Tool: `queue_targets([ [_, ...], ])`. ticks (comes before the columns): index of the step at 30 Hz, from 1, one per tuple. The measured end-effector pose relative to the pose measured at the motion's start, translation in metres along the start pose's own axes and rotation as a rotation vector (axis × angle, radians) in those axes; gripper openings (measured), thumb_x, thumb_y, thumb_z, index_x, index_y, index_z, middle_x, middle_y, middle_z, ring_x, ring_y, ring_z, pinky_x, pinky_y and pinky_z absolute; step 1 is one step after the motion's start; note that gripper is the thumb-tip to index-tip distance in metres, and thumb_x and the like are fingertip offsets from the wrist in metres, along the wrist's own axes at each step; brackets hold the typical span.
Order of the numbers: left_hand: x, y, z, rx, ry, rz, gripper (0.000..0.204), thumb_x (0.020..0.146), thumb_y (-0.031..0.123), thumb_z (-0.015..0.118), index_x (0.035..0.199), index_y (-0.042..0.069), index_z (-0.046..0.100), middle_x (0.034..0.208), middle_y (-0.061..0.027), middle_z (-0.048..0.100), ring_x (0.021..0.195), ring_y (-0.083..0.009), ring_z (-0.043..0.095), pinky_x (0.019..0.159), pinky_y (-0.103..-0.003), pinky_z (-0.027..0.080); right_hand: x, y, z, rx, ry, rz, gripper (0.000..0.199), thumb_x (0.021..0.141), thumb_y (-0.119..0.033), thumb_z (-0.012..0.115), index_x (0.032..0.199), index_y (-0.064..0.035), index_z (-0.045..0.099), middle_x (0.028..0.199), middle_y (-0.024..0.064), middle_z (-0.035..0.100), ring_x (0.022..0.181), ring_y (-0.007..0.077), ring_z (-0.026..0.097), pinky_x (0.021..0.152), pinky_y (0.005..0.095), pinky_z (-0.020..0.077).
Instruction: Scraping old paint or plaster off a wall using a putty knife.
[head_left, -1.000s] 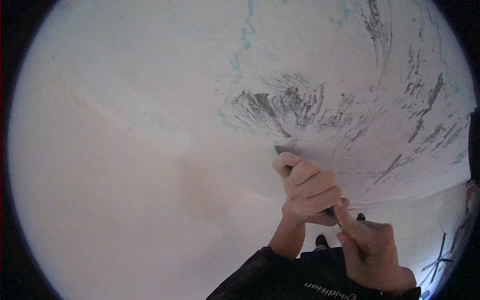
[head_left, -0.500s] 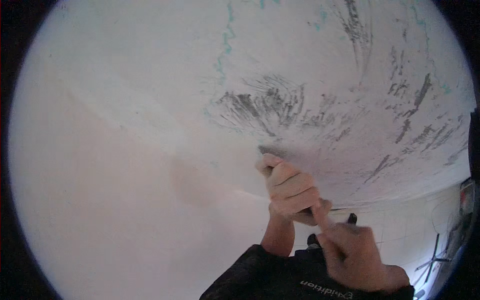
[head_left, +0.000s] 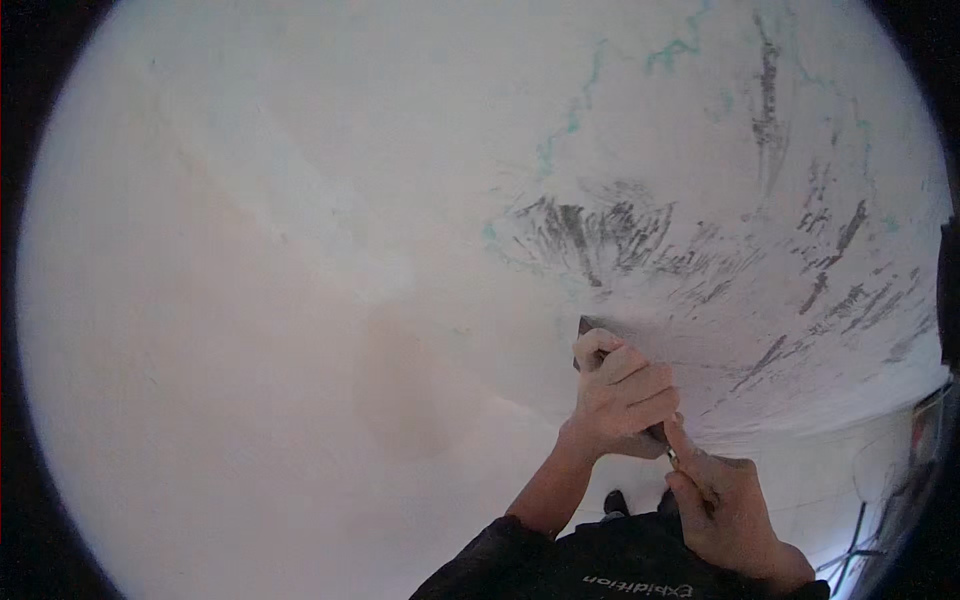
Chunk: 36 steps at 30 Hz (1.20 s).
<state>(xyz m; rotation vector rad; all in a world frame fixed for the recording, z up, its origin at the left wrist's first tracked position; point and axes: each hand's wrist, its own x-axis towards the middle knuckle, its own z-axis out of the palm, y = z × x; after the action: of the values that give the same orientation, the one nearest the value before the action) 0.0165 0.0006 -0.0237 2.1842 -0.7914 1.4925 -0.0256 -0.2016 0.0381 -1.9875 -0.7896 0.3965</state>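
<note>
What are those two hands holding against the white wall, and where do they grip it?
A flat dark metal scraper blade pressed to the white plastered wall. The left hand wraps over the blade's back; the right hand grips the handle end, mostly hidden.

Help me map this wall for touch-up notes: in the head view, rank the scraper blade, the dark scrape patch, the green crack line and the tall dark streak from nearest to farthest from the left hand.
1. Scraper blade, at the left hand's fingertips.
2. Dark scrape patch, just above.
3. Green crack line, higher.
4. Tall dark streak, top right.
</note>
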Motion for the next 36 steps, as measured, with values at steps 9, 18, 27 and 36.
queue_targets([
  [9, -0.033, -0.003, -0.009, 0.040, -0.126, -0.045, 0.029, 0.050, 0.028, 0.074, 0.071, 0.018, 0.057, 0.080, 0.0049, 0.054, 0.073, -0.0194, 0.051, 0.081, -0.044, 0.034, 0.003, 0.049, 0.023, 0.083, 0.026, -0.182, 0.058, 0.092, -0.006, 0.064, 0.147, -0.0069, 0.045, 0.075, 0.0203, 0.065, 0.058, 0.0339, 0.064, 0.058, 0.0347, 0.0497],
  [18, -0.058, 0.012, -0.008, 0.029, -0.025, -0.254, 0.074, 0.071, 0.074, 0.069, 0.114, 0.014, 0.067, 0.121, -0.0081, 0.061, 0.123, -0.0321, 0.052, 0.106, -0.055, 0.027, -0.065, 0.089, -0.003, 0.076, -0.105, 0.270, 0.045, 0.093, -0.015, 0.066, 0.135, -0.0050, 0.057, 0.091, 0.0219, 0.070, 0.074, 0.0353, 0.071, 0.070, 0.0365, 0.0537],
  [27, -0.056, -0.044, 0.046, 0.558, -0.088, -0.244, 0.096, 0.091, 0.057, 0.058, 0.159, 0.006, 0.013, 0.161, -0.0334, -0.006, 0.148, -0.0537, -0.007, 0.112, -0.072, -0.003, -0.100, 0.083, -0.018, 0.070, 0.164, 0.320, 0.035, 0.089, -0.010, 0.066, 0.123, -0.0033, 0.063, 0.092, 0.0200, 0.072, 0.080, 0.0326, 0.072, 0.074, 0.0370, 0.0546],
  [36, -0.033, -0.018, 0.069, 0.636, -0.067, -0.177, 0.086, 0.093, 0.061, 0.050, 0.157, 0.010, 0.026, 0.163, -0.0279, 0.003, 0.150, -0.0500, -0.001, 0.112, -0.072, -0.004, -0.126, 0.099, -0.018, 0.121, 0.268, 0.330, 0.033, 0.088, -0.007, 0.066, 0.120, 0.0011, 0.062, 0.091, 0.0180, 0.071, 0.082, 0.0220, 0.070, 0.076, 0.0317, 0.0524],
])
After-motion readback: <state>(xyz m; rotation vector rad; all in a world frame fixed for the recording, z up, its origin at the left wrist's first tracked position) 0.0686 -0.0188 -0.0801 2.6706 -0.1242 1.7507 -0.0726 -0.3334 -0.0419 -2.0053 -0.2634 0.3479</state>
